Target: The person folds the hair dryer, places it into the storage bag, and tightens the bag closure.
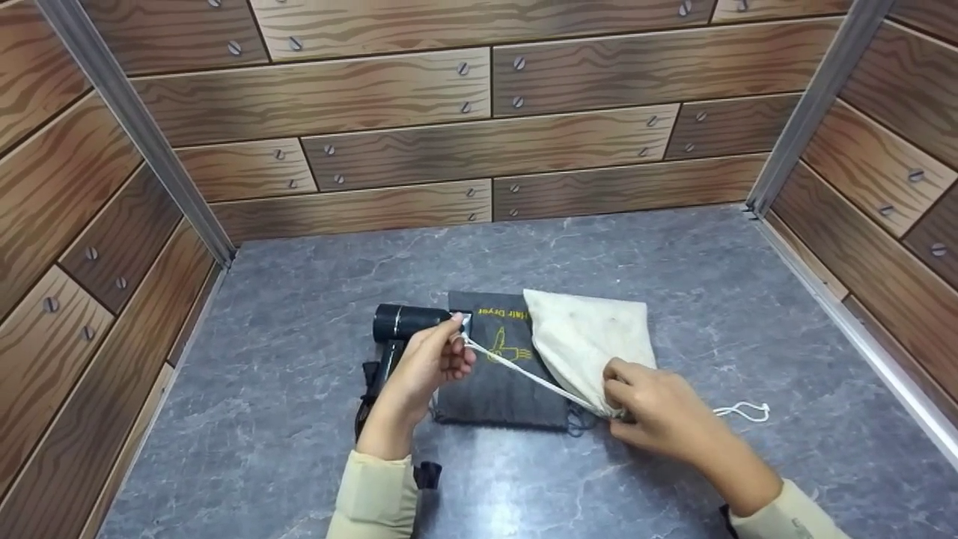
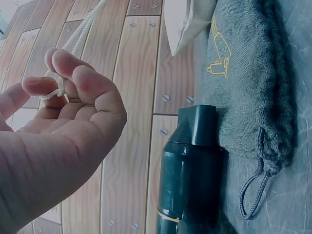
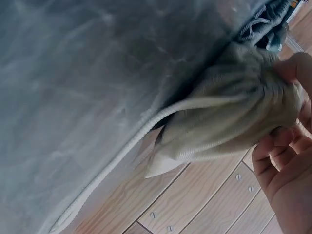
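Note:
A cream cloth drawstring bag [image 1: 587, 326] lies partly over a dark grey pouch [image 1: 498, 393] with yellow hair-dryer lettering and a drawing. My right hand [image 1: 662, 408] grips the bag's gathered neck; in the right wrist view the cloth [image 3: 219, 122] bunches in folds at the fingers. My left hand [image 1: 426, 367] pinches the end of the white drawstring [image 1: 531, 378], which runs taut to the bag's neck. In the left wrist view the cord [image 2: 85, 31] loops between thumb and fingers. Just beyond the left hand lies a black hair dryer [image 1: 408, 322], its handle partly hidden by the arm.
Another white cord loop [image 1: 748, 411] trails from the bag's right side on the grey marbled table [image 1: 299, 337]. A dark plug-like piece [image 1: 428, 474] sits beside the left sleeve. Wood-patterned walls [image 1: 397, 157] enclose the back and both sides.

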A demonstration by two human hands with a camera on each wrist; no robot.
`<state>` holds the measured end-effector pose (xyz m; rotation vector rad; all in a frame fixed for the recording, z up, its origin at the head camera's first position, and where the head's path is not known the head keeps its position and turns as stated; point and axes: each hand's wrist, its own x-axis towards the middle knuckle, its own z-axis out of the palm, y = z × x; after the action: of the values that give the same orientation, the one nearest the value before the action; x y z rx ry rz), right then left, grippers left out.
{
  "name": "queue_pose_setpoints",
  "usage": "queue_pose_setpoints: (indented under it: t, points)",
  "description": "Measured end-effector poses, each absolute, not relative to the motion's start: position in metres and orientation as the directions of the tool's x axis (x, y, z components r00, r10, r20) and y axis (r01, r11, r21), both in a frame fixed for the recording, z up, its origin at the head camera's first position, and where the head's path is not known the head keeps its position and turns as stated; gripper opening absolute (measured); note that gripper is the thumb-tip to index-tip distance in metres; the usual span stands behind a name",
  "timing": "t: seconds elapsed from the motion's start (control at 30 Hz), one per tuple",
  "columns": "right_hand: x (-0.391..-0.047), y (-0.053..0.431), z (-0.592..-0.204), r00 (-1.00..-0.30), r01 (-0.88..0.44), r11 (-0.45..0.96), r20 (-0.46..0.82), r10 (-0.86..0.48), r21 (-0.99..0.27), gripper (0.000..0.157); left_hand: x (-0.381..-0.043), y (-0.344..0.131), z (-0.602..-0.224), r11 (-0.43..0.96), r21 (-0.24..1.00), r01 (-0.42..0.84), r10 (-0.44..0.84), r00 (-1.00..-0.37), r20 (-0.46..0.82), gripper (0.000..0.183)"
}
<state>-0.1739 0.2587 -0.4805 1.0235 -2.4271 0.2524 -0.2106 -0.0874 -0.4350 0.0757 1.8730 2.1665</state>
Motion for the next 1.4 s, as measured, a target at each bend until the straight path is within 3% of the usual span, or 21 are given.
queue_pose_setpoints:
  t: [0.17,0.37,0.63,0.9,1.13,1.4]
  points:
    - [-0.173,0.260,-0.481,-0.641,-0.665,0.746,0.484,-0.595,0.036,0.043,-0.210,-0.086,-0.437,-0.116,0.977,-0.177,0.258,-0.956,-0.142,0.043]
    - [-0.172,0.262,-0.476,-0.713,-0.656,0.752,0.384,-0.587,-0.069,0.054,-0.211,-0.086,-0.437,-0.109,0.979,-0.173,0.260,-0.955,-0.140,0.042]
    - [-0.173,0.266,-0.471,-0.757,-0.608,0.792,0.342,-0.556,-0.058,0.045,-0.214,-0.085,-0.439,-0.108,0.981,-0.161,0.232,-0.964,-0.132,0.042]
    - [-0.171,0.268,-0.471,-0.757,-0.572,0.820,0.377,-0.534,0.014,0.043,-0.215,-0.100,-0.440,-0.134,0.979,-0.154,0.193,-0.973,-0.126,0.042]
    - [-0.175,0.272,-0.475,-0.727,-0.572,0.818,0.422,-0.542,0.065,0.042,-0.210,-0.133,-0.435,-0.197,0.972,-0.125,0.060,-0.992,-0.116,0.035]
    - [-0.176,0.275,-0.469,-0.764,-0.543,0.839,0.396,-0.509,0.032,0.043,-0.202,-0.159,-0.436,-0.112,0.986,-0.124,-0.051,-0.990,-0.130,0.037]
